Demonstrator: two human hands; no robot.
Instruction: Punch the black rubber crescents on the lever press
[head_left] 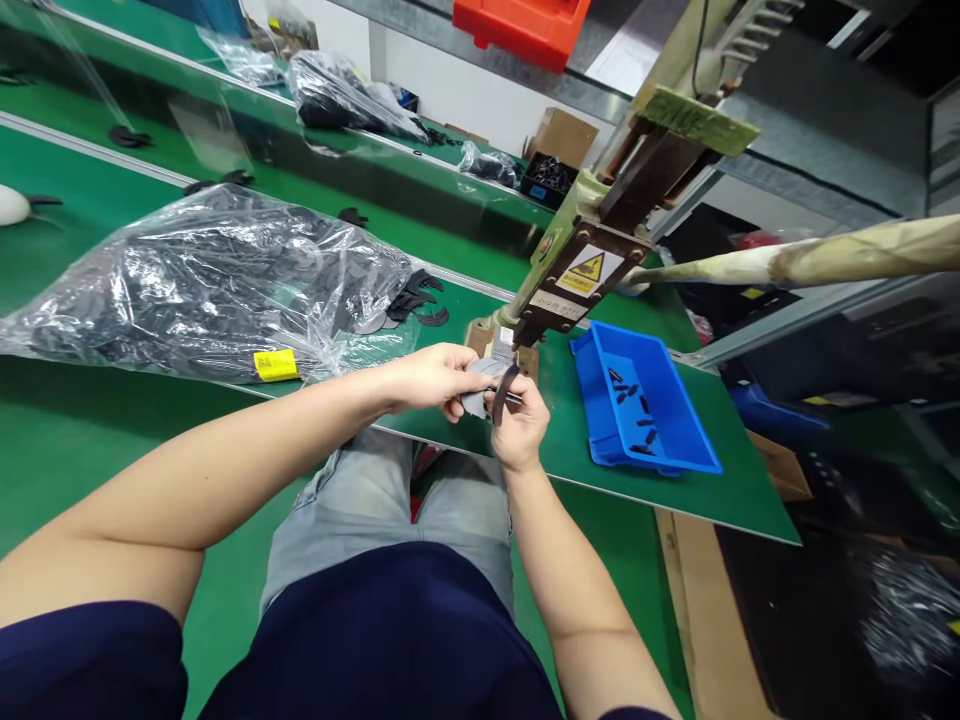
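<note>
My left hand [441, 380] is closed on a flat grey plastic piece [474, 402] at the front of the press. My right hand [523, 425] pinches a dark curved plastic piece [506, 392] right against the grey one. A thin dark pin-like part shows between the right fingers, too small to name. Just behind both hands are the base [527, 360] and body of a hand press [574, 275] with a yellow warning label. How the grey and dark pieces join is hidden by my fingers.
A blue bin [686, 425] with several small black parts stands to the right. Left lies a large clear bag [217, 270] of dark curved parts, some spilling out at its open end [424, 300]. The press lever [810, 255] reaches out rightward. An orange bin [525, 30] sits above.
</note>
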